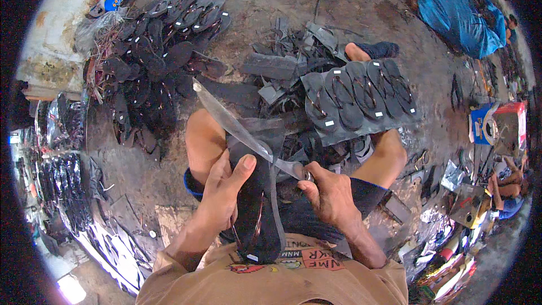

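The person sits on the ground with knees spread and holds a black sandal sole upright against the lap, its heel end down by the shirt hem and its toe end pointing away from the body, so that its long axis runs almost straight up the picture. The left hand grasps it from the left side, fingers wrapped behind the sole and the thumb pressed flat across its upper front face. The right hand is clenched around the handle of a long knife, whose pale blade slants up and to the left from the fist, crosses the top of the sole just above the left thumb, and ends in a point well beyond it. A thin black strip hangs down along the sole's right edge, between the two hands. Straight ahead, just past the knees, a row of finished black sandals lies fanned on a dark sheet, each with a small white tag. To the left ahead, a loose heap of black soles spreads over the dirt floor, with black offcuts scattered between the heap and the row. A blue tarpaulin bundle sits far right, and a person's arm shows at the right edge.
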Motion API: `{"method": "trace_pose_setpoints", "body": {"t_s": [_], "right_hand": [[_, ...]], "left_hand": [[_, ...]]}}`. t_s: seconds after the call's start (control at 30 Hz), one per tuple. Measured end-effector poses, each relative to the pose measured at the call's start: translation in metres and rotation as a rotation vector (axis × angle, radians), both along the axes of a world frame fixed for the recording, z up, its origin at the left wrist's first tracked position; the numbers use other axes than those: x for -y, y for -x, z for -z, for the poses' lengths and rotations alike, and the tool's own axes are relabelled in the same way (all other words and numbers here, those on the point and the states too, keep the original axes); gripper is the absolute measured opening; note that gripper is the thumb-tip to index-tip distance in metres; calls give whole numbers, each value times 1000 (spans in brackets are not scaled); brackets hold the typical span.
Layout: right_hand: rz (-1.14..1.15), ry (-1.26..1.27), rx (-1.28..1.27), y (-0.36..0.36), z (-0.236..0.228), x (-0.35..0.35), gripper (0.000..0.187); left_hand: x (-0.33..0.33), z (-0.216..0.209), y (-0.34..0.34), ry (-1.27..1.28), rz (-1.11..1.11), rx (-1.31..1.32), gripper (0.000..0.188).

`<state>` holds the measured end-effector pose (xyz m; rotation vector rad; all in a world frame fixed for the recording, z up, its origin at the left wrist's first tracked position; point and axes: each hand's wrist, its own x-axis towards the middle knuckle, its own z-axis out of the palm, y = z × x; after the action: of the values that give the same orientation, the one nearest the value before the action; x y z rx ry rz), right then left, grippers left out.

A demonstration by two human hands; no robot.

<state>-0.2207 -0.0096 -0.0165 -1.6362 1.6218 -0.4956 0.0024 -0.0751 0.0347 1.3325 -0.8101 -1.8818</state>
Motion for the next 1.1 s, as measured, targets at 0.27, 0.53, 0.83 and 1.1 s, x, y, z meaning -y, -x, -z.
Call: {"method": "trace_pose_setpoints", "body": {"t_s": [0.27,0.53,0.83,1.1], "right_hand": [[-216,-136,-14,7,-35,60,53],[-535,-148,-80,18,-65,124,63],[338,233,487,-3,-18,41,40],[429,234,161,-15,48,-58,35]], "left_hand": [[11,6,-6,78,72,142,74],[7,7,-11,28,229,170,83],[-5,53,46,304,-304,-322,46],[30,14,70,-44,-506,-553,27]]}}
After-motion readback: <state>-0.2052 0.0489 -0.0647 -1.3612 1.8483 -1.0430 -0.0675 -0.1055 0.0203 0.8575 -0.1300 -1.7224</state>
